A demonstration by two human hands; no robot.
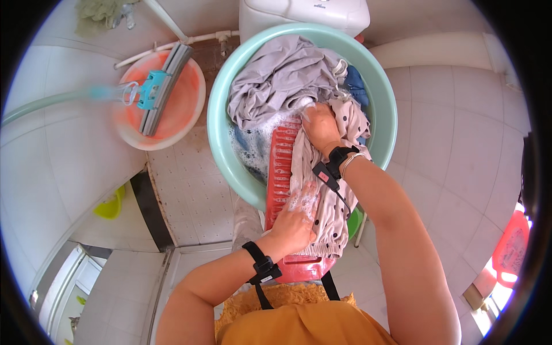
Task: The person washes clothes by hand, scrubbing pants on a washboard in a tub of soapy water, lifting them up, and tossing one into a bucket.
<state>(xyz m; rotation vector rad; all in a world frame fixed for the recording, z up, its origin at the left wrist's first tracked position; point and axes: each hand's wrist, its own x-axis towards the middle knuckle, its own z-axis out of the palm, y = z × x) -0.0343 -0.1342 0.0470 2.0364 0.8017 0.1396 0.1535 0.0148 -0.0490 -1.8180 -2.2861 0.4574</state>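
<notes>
Orange top [305, 325] nearest; left hand [292, 225], loosely spread, rests on dotted cloth [330, 227] over red washboard [280, 164] crossing near rim of tub [244, 185]; right hand [321, 125] curled, grip unclear; suds [261, 137] might slip cloth off board's right edge.

We cannot make out a single word or number. On the white tank [287, 16] we see a small dark mark [319, 6], set above its lower edge, about midway between its sides, too tiny to read. On the black device [333, 185] strapped behind the right hand [321, 125], we find a small reddish label [324, 177] with faint marks we cannot decipher. The black wrist unit [260, 265] behind the left hand [292, 225] bears a small white marking [265, 279] near its lower edge, equally illegible. On the red panel [510, 244] we notice dark marks, and cannot tell whether they are lettering or pattern.
</notes>
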